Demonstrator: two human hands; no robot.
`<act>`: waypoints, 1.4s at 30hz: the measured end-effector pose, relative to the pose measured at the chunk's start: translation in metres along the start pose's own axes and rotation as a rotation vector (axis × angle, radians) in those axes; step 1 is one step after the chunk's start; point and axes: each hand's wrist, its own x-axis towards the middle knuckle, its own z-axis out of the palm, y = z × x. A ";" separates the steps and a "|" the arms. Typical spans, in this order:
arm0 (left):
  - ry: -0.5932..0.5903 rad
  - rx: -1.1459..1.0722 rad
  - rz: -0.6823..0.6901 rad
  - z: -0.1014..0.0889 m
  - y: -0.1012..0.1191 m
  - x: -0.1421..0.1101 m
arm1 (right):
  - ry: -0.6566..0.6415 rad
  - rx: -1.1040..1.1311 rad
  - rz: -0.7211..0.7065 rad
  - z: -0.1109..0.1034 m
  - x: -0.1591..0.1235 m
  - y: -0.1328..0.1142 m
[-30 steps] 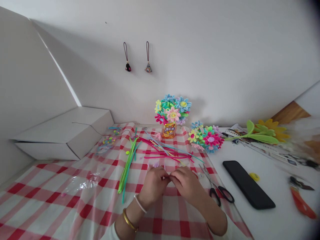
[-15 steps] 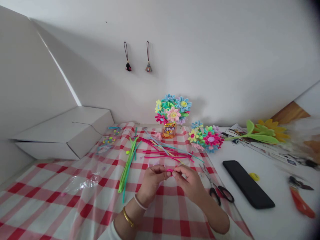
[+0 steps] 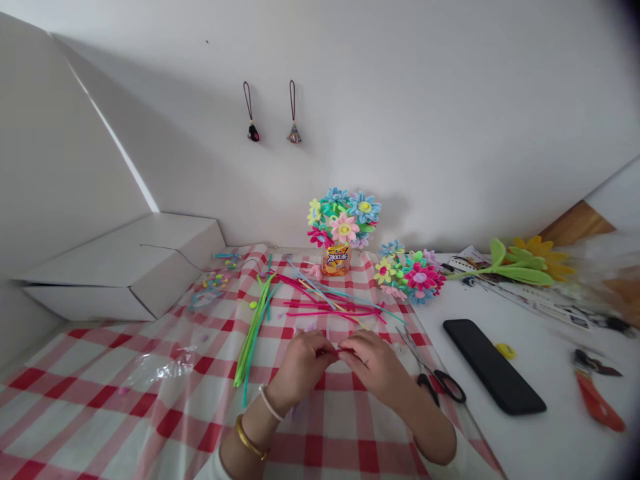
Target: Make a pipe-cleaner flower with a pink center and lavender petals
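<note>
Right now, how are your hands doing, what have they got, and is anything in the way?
Left hand and right hand pinched, fingertips close. Small reddish piece between them, mostly hidden. Black-handled metal scissors nearby, right side.

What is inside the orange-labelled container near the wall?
Fuzzy flowers rise from the container. Their blooms cover its mouth and the label blocks the front, so its inside can't be seen.

My left hand (image 3: pixel 303 363) and right hand (image 3: pixel 373 363) have curled inward, fingers bunched over the small pink piece (image 3: pixel 338 352) that showed plainly a moment ago (now mostly hidden). My view has turned slightly rightward.
</note>
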 end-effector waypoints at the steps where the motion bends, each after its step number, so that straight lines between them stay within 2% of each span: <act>1: 0.013 -0.104 -0.060 -0.001 0.000 0.000 | 0.038 0.077 0.022 -0.001 0.000 0.000; 4: 0.018 -0.423 -0.227 0.001 0.000 0.001 | 0.096 0.226 0.083 -0.002 0.000 0.000; 8: 0.077 -0.771 -0.311 0.011 -0.003 0.001 | 0.115 0.300 0.154 0.002 0.001 -0.001; 13: 0.151 -0.959 -0.358 0.018 -0.001 0.000 | 0.152 0.331 0.196 0.002 0.000 -0.004; 16: 0.097 -0.817 -0.263 0.015 0.001 0.000 | 0.118 0.250 0.137 -0.002 -0.001 -0.004; 22: -0.011 -0.023 0.052 0.009 -0.001 0.000 | -0.033 -0.182 -0.044 0.003 -0.001 -0.001; 25: -0.029 0.108 0.088 0.010 -0.003 -0.001 | -0.068 -0.226 -0.059 0.005 -0.001 -0.001; 27: -0.008 0.011 0.036 0.009 -0.003 -0.001 | -0.041 -0.113 -0.015 0.002 -0.001 -0.002; 31: 0.051 -0.359 -0.140 0.006 -0.001 0.001 | 0.071 0.187 0.086 -0.003 0.000 -0.005; 37: 0.105 -0.868 -0.278 0.011 0.003 0.000 | 0.122 0.375 0.180 -0.001 0.000 -0.004; 40: 0.116 -1.005 -0.313 0.015 0.005 -0.001 | 0.115 0.461 0.227 0.002 0.000 -0.003; 42: 0.111 -1.022 -0.322 0.017 0.005 -0.001 | 0.108 0.491 0.235 0.002 0.000 -0.003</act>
